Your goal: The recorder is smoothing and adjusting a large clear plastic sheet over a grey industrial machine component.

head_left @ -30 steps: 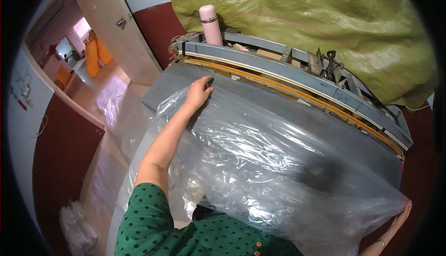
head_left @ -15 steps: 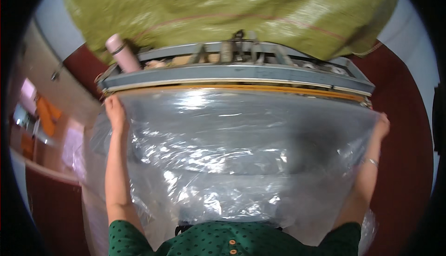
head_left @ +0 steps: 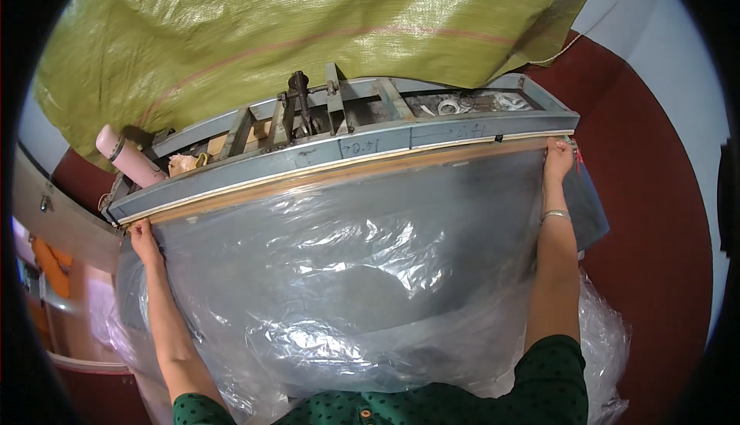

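The bag [head_left: 339, 271] is clear, glossy, crinkled plastic. The frame [head_left: 362, 151] is matt grey painted metal, scuffed. The sack [head_left: 308, 32] is coarse woven green plastic. The flask [head_left: 127, 159] is smooth pink.

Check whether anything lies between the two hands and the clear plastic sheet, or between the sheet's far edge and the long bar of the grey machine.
Nothing visible does. The left hand and right hand press directly on the clear plastic sheet at its far corners. That edge lies right along the long bar of the grey machine, with nothing between them.
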### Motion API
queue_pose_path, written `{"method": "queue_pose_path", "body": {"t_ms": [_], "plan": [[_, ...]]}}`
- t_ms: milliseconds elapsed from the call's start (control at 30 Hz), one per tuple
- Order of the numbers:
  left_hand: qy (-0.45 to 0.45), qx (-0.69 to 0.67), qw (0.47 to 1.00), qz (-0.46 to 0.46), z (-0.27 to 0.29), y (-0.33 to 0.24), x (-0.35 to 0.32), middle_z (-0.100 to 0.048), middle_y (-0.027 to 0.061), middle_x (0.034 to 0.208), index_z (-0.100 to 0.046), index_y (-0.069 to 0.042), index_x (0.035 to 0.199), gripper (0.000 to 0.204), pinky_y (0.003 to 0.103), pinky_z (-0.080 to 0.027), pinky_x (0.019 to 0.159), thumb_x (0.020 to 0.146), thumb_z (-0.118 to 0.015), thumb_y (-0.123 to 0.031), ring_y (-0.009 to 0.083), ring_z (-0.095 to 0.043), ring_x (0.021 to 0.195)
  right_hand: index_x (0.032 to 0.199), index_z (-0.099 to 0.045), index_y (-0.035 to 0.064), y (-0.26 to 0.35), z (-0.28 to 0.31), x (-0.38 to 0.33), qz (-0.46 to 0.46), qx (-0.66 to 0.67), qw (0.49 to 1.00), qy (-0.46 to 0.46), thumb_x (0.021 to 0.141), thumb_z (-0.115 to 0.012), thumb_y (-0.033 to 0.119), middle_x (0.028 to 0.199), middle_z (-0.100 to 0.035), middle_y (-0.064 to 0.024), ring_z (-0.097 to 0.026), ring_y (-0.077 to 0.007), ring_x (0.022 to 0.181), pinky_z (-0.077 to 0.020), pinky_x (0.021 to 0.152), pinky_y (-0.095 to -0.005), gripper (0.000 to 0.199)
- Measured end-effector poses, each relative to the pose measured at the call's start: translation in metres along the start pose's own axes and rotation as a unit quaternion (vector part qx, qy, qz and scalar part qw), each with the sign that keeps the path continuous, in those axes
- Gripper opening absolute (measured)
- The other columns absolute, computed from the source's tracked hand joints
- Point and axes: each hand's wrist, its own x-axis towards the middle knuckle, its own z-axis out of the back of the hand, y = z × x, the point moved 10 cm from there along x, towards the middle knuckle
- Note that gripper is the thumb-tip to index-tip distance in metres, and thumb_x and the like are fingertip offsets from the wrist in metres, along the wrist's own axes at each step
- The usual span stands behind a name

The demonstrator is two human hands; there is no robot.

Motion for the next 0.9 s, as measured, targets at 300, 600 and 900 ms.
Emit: {"method": "queue_pose_path", "body": {"t_ms": [300,600,900], "plan": [[-0.047,-0.146,0.981,0.119,0.014,-0.006,-0.005,-0.046,-0.0004,0.063,-0.042,-0.006,0.087,0.011,0.025,-0.044,0.050,0.085,-0.047,-0.016,0.0112,-0.045,0.055,0.088,-0.041,0.0025,0.023,0.006,-0.004,-0.089,0.055,0.995,-0.006,0.085,-0.042,0.017,0.064,-0.053,-0.0100,-0.049,-0.0151,0.041,-0.0365,0.036,-0.0242,0.014],[0.250,0.481,0.840,0.029,0.040,-0.033,0.008,-0.041,-0.0003,0.047,-0.051,-0.007,0.061,0.044,0.023,-0.030,0.042,0.085,-0.042,-0.042,0.0084,-0.040,0.045,0.084,-0.060,-0.0013,0.067,0.003,-0.020,0.000,-0.066,0.985,0.161,0.083,-0.051,0.034,0.076,-0.059,-0.0058,-0.054,-0.0113,0.072,-0.0423,0.066,-0.0239,0.037],[0.329,0.020,0.939,0.098,0.001,-0.159,-0.110,-0.035,-0.0087,0.059,-0.050,-0.009,0.072,0.014,0.018,-0.025,0.045,0.082,-0.052,-0.019,0.0014,-0.031,0.053,0.097,-0.060,-0.0002,0.070,0.199,0.023,0.081,-0.291,0.947,-0.105,0.079,-0.053,0.019,0.094,-0.061,-0.0132,-0.057,-0.0238,0.086,-0.0441,0.076,-0.0327,0.027]]}}
